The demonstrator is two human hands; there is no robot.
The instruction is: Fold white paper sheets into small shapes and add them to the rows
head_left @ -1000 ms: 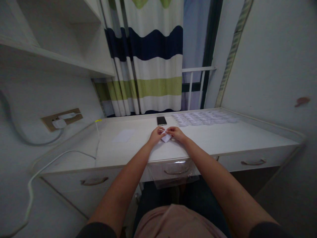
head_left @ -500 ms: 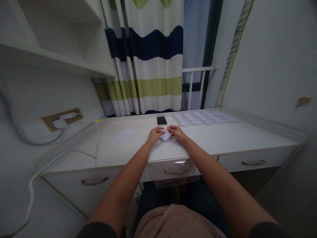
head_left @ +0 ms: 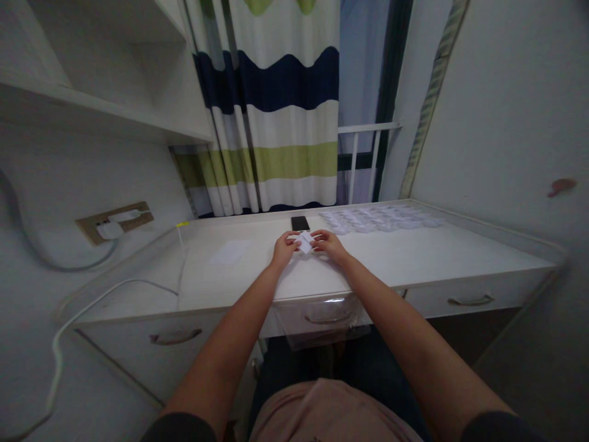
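Between my two hands is a small folded piece of white paper point(head_left: 305, 243), held a little above the desk with one corner toward me. My left hand point(head_left: 286, 247) pinches its left side with thumb and fingers. On its right side, my right hand point(head_left: 327, 244) grips it in the same way. Just behind the paper lies a black phone point(head_left: 300, 223), flat on the desk. To the left rests a flat stack or sheet of white paper point(head_left: 230, 252); I cannot tell how many sheets it holds.
Rows of several small white folded pieces point(head_left: 377, 219) cover the back right of the white desk point(head_left: 391, 258). A white cable point(head_left: 124, 282) crosses the desk's left end. Clear plastic sheeting point(head_left: 317, 319) hangs over the front edge. A shelf point(head_left: 105, 116) juts out at upper left.
The folded paper has turned and tipped up slightly in my hands, now showing crease lines on its face. Both hands have shifted a little away from me.
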